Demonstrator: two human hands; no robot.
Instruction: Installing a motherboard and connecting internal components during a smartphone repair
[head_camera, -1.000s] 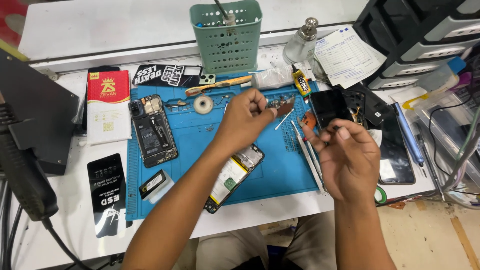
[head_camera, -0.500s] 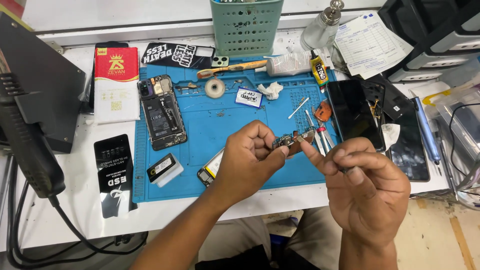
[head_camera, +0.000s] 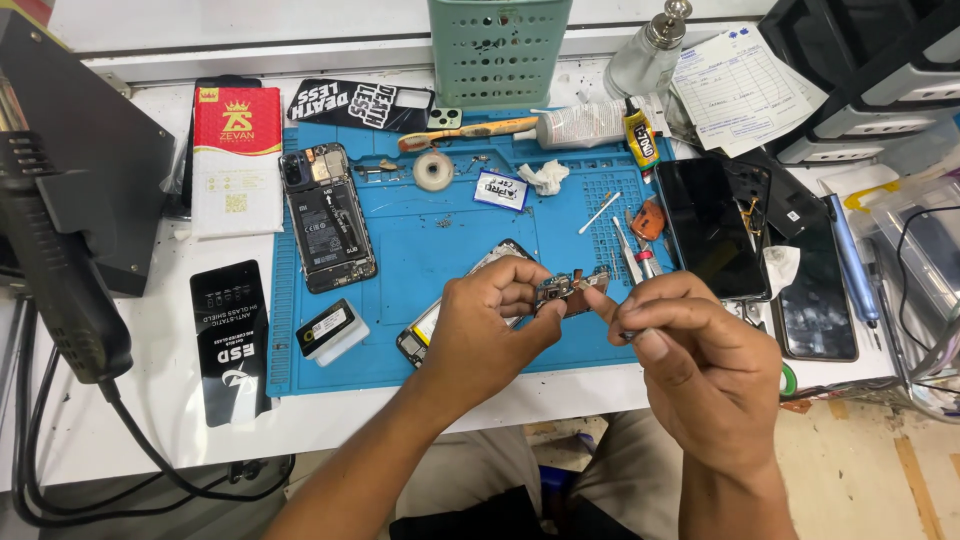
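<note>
My left hand (head_camera: 480, 325) pinches a small dark circuit board (head_camera: 568, 290) above the front of the blue work mat (head_camera: 430, 240). My right hand (head_camera: 700, 365) is closed around a thin metal tool whose tip touches the board's right end; most of the tool is hidden in my fist. Under my left hand lies an opened phone frame (head_camera: 420, 335) with a yellowish battery, partly covered. An opened phone (head_camera: 327, 215) with bare internals lies at the mat's left.
A green basket (head_camera: 498, 45) stands at the back, with a glass dispenser bottle (head_camera: 648, 50) and papers to its right. Dark phone screens (head_camera: 708, 228) lie right of the mat. Tweezers (head_camera: 630, 255), a tape roll (head_camera: 433, 170), a glue tube (head_camera: 640, 135) and a black hot-air handle (head_camera: 60, 270) surround the mat.
My hands have come down from the mat's back to its front edge and closed together on the small board. The view has tilted down and drawn nearer.
</note>
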